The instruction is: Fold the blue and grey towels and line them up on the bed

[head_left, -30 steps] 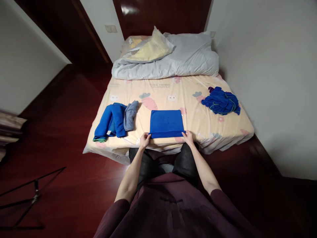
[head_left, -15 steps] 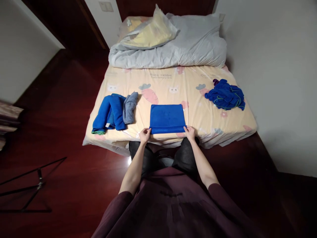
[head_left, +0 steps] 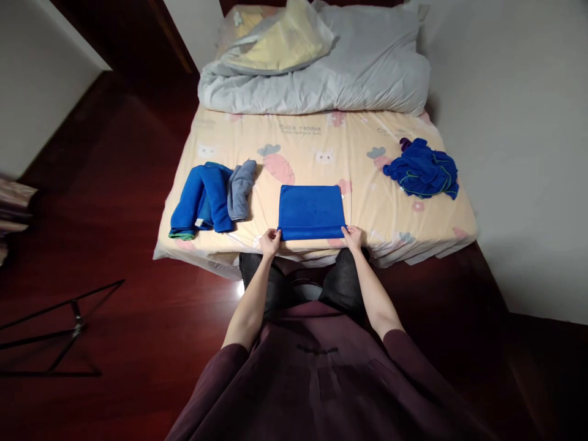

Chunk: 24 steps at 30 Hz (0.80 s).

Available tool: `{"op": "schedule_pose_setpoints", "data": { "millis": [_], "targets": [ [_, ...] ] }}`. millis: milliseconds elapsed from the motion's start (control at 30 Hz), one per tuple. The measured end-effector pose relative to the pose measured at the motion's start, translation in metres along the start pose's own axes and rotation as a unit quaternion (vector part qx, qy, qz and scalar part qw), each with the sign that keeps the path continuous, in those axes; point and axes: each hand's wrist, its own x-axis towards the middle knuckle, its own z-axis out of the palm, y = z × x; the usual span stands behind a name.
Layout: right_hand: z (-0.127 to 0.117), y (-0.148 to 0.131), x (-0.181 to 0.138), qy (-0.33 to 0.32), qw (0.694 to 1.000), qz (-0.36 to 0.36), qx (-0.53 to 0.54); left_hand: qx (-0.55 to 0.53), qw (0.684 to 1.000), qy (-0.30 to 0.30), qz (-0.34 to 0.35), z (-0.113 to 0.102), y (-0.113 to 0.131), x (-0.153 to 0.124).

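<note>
A blue towel (head_left: 312, 206) lies flat on the bed near its front edge, with a folded or rolled strip along the side closest to me. My left hand (head_left: 270, 241) pinches the left end of that strip. At the strip's right end, my right hand (head_left: 353, 236) grips the other corner between thumb and fingers. Left of the towel lie rolled blue cloths (head_left: 199, 202) and a rolled grey cloth (head_left: 241, 191). A crumpled heap of blue cloths (head_left: 423, 169) with green edging rests to the right.
The bed (head_left: 303, 150) has a yellow printed sheet, and a grey-white quilt (head_left: 367, 67) is bunched at its far end. Black tripod legs (head_left: 73, 331) stand on the dark red floor at left. A wall (head_left: 519, 135) runs along the right side.
The view has tilted down slightly, so the bed appears higher. Both hands still hold the towel's near corners; the near strip looks about the same.
</note>
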Motion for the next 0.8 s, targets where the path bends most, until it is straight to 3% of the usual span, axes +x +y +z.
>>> {"op": "schedule_pose_setpoints", "data": {
  "millis": [333, 500, 600, 700, 800],
  "targets": [
    [0.006, -0.013, -0.005, 0.047, 0.993, -0.001, -0.105, 0.046, 0.999, 0.008, -0.001, 0.002, 0.005, 0.004],
    [0.003, -0.011, -0.011, 0.051, 0.991, -0.062, -0.112, 0.070, 0.989, -0.016, 0.131, 0.000, 0.006, 0.001],
    [0.003, -0.009, -0.018, 0.042, 0.984, -0.127, -0.121, 0.065, 0.972, -0.081, 0.211, -0.001, 0.001, 0.002],
    [0.004, -0.007, -0.026, 0.008, 0.971, -0.190, -0.145, 0.045, 0.958, -0.140, 0.246, -0.002, -0.007, 0.004],
    [0.000, -0.004, -0.029, -0.032, 0.959, -0.226, -0.169, 0.038, 0.954, -0.150, 0.257, -0.006, -0.014, 0.007]
  ]
}}
